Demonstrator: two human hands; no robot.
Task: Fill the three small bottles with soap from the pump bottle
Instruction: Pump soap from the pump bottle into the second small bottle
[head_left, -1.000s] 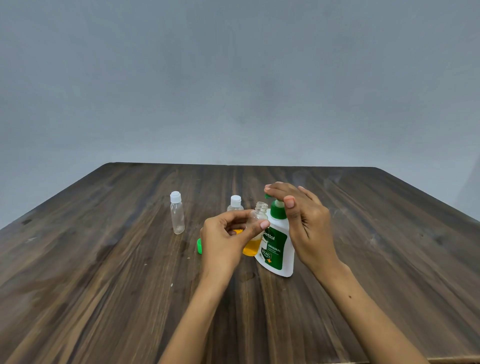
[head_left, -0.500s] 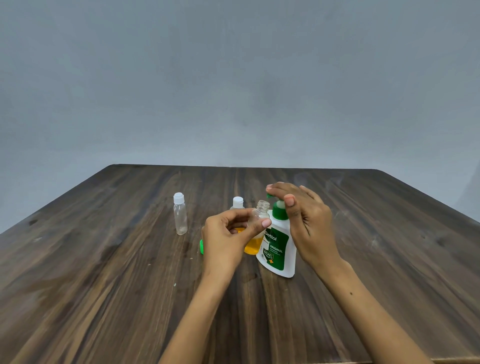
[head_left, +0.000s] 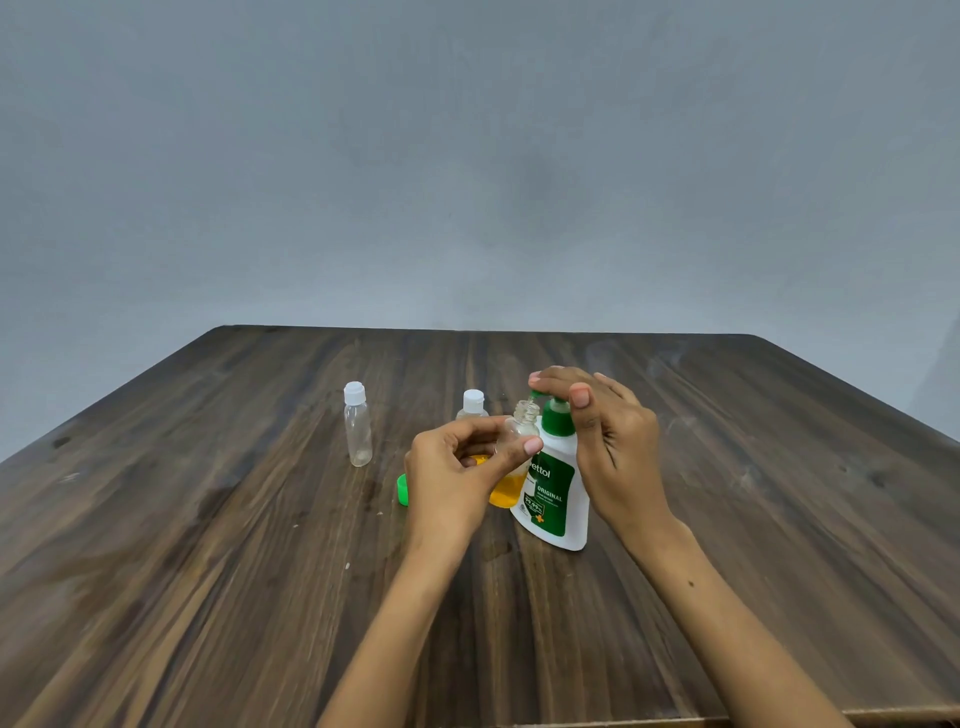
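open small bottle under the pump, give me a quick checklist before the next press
1. Open small bottle uncapped: ok.
2. Left hand grips it beside the pump bottle: ok.
3. Bottle mouth under the green nozzle: looks ok, exact line cannot tell.
4. Right hand fingers resting on the pump head: ok.
5. Room left in the bottle: ok, orange soap fills only the lower part.
6. The two other small bottles, the left capped bottle and the rear capped bottle, filled: not ok for the left, looks empty; rear cannot tell.
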